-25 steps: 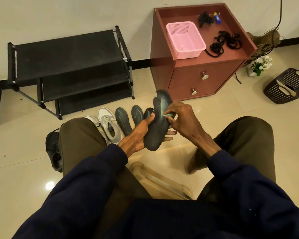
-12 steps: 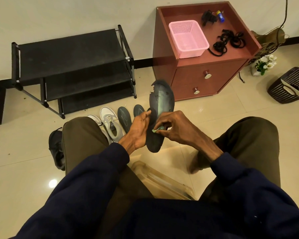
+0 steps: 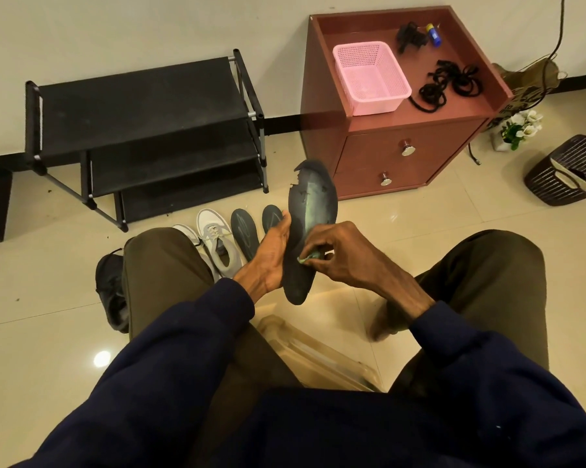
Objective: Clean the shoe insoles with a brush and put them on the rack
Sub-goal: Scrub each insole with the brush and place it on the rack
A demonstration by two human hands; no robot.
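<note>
Slid heelward on insole [image 3: 313, 211], brush [image 3: 308, 259] — pinched by right hand [image 3: 349, 255], left hand [image 3: 271, 251] gripping insole edge.

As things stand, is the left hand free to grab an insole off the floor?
Probably not: the left hand grips the torn insole while the right hand presses a brush to it. The floor insoles lie just beyond, uncovered.

The right grip [image 3: 347, 260] hides most of the green brush [image 3: 308, 258]; fingers of the left grip [image 3: 272, 253] lie behind the insole [image 3: 313, 211].
</note>
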